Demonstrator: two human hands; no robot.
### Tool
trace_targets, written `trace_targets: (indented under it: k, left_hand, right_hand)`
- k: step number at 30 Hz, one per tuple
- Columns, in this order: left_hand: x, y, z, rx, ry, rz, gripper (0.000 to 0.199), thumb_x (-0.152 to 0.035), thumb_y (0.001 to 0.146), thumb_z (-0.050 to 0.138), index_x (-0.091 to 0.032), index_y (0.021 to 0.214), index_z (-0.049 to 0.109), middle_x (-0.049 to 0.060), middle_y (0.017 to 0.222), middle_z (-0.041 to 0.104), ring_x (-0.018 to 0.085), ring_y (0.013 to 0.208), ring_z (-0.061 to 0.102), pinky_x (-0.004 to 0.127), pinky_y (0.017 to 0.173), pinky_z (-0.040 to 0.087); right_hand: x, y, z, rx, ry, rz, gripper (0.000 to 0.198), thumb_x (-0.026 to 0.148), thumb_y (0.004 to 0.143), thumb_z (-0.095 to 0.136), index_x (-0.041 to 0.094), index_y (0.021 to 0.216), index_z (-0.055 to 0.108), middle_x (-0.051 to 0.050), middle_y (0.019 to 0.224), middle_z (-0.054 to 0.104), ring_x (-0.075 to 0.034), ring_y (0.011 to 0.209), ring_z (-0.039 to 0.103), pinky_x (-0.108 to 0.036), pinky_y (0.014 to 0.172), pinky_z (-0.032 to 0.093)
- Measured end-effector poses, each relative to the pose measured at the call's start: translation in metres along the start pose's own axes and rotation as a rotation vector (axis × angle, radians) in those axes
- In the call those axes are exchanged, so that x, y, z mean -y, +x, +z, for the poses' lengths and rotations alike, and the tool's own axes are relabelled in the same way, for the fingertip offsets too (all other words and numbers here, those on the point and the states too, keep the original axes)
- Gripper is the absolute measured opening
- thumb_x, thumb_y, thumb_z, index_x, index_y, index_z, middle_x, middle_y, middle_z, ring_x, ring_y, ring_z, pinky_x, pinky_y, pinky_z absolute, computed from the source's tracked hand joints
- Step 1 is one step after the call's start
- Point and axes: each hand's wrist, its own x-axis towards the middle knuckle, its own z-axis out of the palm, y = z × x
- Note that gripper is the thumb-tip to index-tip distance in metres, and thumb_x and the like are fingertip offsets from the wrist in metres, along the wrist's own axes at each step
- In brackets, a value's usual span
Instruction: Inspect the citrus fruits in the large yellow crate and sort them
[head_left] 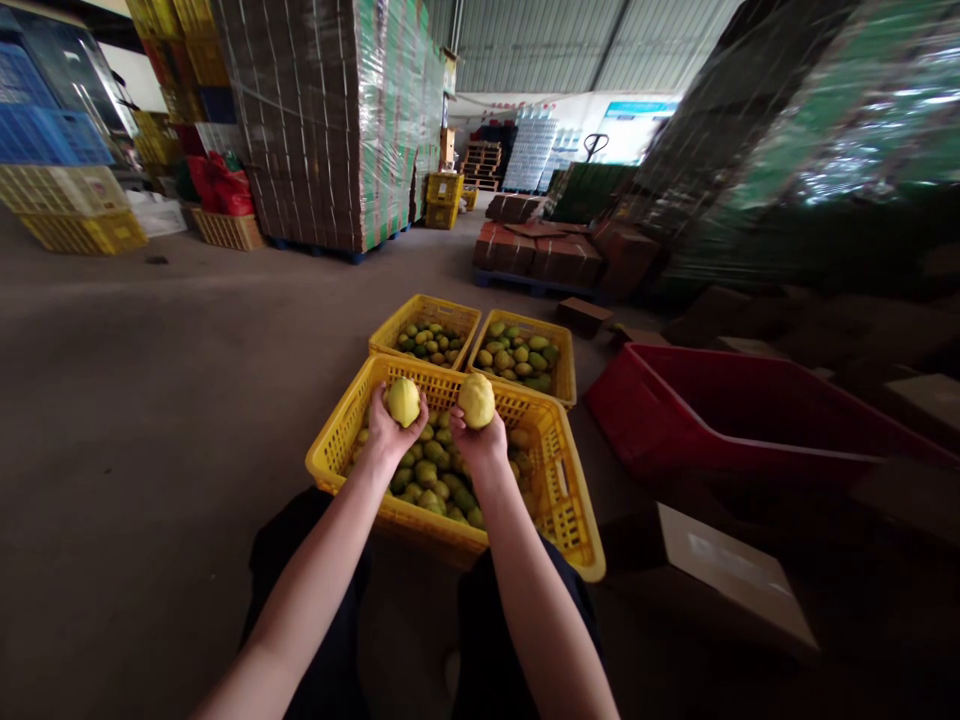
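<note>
My left hand [386, 435] is closed around a yellow lemon [403, 401], its fingers cupped beneath and beside the fruit. A second, bumpier lemon [477, 400] rests in the grip of my right hand [484, 440]. Both fruits are held up side by side, apart from each other, above a large yellow plastic crate [574, 500]. Inside that crate lie many green and yellowish lemons [431, 475], partly hidden by my hands and forearms.
Two smaller-looking yellow crates of fruit, a left one [386, 335] and a right one [568, 375], stand just beyond. A red tub [645, 420] and a cardboard box [727, 565] are at the right. Wrapped pallet stacks [300, 130] rise behind.
</note>
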Motion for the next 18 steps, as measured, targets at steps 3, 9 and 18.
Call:
trace_targets:
  k: [3,9,18]
  left_hand:
    - [-0.0049,-0.0020,-0.0007,-0.012,0.020,0.004,0.021,-0.035,0.088,0.057,-0.015,0.090,0.062,0.004,0.072,0.064,0.013,0.063,0.065,0.016,0.045,0.050]
    - [-0.0106,-0.0064,0.0023,-0.070,-0.027,-0.070,0.033,-0.040,0.091,0.048,-0.011,0.095,0.062,0.008,0.071,0.065,0.015,0.059,0.065,0.019,0.044,0.054]
    - [-0.0041,-0.0031,0.0047,-0.154,0.105,0.051,0.031,-0.022,0.093,0.037,-0.013,0.096,0.066,0.007,0.071,0.067,0.016,0.060,0.066,0.022,0.050,0.056]
  right_hand:
    - [0.0000,0.0000,-0.0039,0.084,-0.037,0.020,0.030,0.036,0.093,0.038,0.020,0.078,0.058,-0.001,0.058,0.061,-0.010,0.039,0.046,-0.018,0.033,0.035]
    - [0.0017,-0.0067,-0.0068,0.305,-0.118,0.030,0.033,0.049,0.085,0.053,0.018,0.079,0.061,-0.002,0.065,0.066,-0.007,0.038,0.040,-0.019,0.034,0.032]
    - [0.0010,-0.0045,-0.0052,0.281,-0.140,-0.062,0.016,0.034,0.077,0.058,0.019,0.071,0.056,0.002,0.053,0.055,-0.008,0.036,0.037,-0.020,0.033,0.029]
